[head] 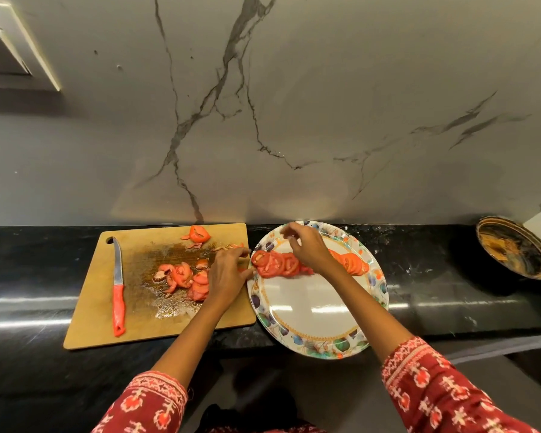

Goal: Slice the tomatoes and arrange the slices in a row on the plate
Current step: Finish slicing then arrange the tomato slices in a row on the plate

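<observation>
A row of tomato slices (pixel 275 263) lies across the far half of the floral-rimmed plate (pixel 310 310); more of the row (pixel 352 263) shows to the right of my wrist. My right hand (pixel 306 248) hovers over the row's middle, fingers loosely curled and holding nothing that I can see. At the board's right edge, beside the plate rim, my left hand (pixel 228 271) pinches a small tomato slice (pixel 243 270) between thumb and fingers. Several cut slices (pixel 185 276) lie heaped on the wet wooden cutting board (pixel 91 314), with a tomato end piece (pixel 199 234) at its far edge.
A red-handled knife (pixel 118 285) lies on the left of the board, blade pointing away from me. A dark round dish (pixel 516 248) leans at the far right of the black counter (pixel 434 276). The marble wall stands directly behind the board and plate.
</observation>
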